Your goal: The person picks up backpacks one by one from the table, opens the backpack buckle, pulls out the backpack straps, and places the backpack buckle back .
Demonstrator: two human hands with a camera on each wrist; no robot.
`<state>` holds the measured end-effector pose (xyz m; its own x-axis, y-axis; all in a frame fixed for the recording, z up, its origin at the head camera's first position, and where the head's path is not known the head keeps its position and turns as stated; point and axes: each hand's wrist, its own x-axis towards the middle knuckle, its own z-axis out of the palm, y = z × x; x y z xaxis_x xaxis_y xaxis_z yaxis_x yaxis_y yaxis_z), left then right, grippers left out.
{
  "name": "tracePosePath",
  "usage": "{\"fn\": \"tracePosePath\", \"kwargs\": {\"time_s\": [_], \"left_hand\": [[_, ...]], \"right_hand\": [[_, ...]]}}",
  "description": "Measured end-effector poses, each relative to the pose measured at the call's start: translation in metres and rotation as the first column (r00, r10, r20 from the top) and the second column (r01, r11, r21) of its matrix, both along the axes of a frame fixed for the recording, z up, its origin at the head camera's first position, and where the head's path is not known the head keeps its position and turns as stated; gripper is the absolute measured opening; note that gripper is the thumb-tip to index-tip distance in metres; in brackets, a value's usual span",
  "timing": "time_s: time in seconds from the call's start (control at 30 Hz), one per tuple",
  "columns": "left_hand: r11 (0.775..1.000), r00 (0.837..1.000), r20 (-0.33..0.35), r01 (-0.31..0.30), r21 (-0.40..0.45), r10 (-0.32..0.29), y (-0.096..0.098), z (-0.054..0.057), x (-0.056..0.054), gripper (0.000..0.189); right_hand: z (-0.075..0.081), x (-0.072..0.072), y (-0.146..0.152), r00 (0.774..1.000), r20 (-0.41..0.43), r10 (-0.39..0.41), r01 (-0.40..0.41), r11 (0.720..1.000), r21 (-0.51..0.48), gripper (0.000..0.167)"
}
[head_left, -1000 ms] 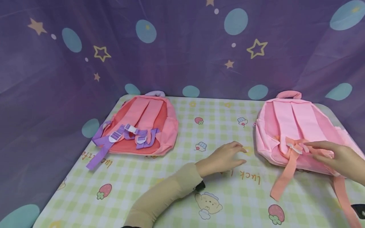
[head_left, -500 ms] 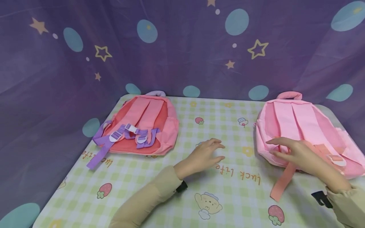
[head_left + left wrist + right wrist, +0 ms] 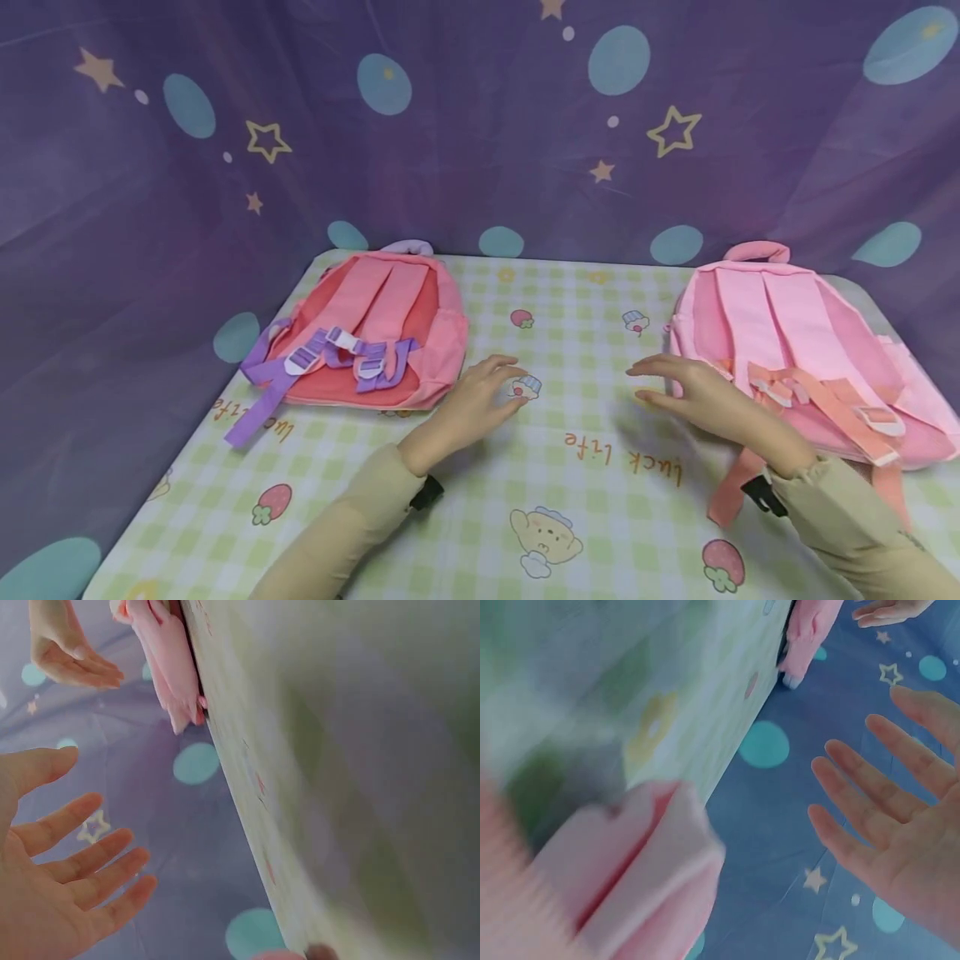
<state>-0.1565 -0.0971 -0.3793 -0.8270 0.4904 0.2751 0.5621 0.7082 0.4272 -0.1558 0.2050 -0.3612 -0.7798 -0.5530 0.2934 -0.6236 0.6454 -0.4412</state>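
Observation:
A coral-pink backpack [image 3: 450, 350] with purple straps lies at the left of the table, its shoulder straps facing up. At the right lies a light-pink backpack [image 3: 817, 317] with orange straps, also straps up. My left hand [image 3: 468, 408] hovers beside the coral backpack's lower right corner, holding nothing; the left wrist view shows its fingers [image 3: 112, 874] spread. My right hand [image 3: 712, 400] is over the left edge of the light-pink backpack, fingers pointing left and nothing in them. In the right wrist view its fingers [image 3: 862, 802] are spread too, with the light-pink backpack close below.
A green-and-white checked cloth [image 3: 600, 517] with printed strawberries and cupcakes covers the table. Behind it hangs a purple curtain [image 3: 487, 150] with stars and teal dots. Orange strap ends [image 3: 727, 492] trail off the light-pink backpack toward the front.
Both hands have moved left. My right hand has come away from the light-pink backpack's orange buckle to its left edge; my left hand has drawn near the coral backpack. Both backpacks stay put.

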Motion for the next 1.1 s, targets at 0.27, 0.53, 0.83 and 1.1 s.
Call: {"fn": "tracePosePath", "kwargs": {"time_s": [0.27,0.53,0.83,1.1], "left_hand": [[0.996,0.998,-0.035,-0.043,0.074,0.046,-0.032,-0.006,0.001,0.03],[0.979,0.981,-0.168,-0.068,0.19,0.101,-0.064,-0.006,0.004,0.029],[0.966,0.963,-0.168,-0.177,0.191,0.21,-0.094,-0.003,0.01,0.033],[0.949,0.938,-0.198,-0.243,0.202,0.283,-0.118,-0.001,0.013,0.035]], "right_hand": [[-0.005,-0.011,-0.028,0.997,0.02,0.077,-0.077,0.997,-0.028,0.023],[-0.006,-0.017,-0.059,0.99,0.051,0.134,-0.134,0.991,-0.016,0.026],[-0.007,-0.022,-0.091,0.977,0.11,0.182,-0.178,0.983,-0.042,0.029],[-0.009,-0.024,-0.118,0.957,0.171,0.234,-0.228,0.972,-0.057,0.032]]}}
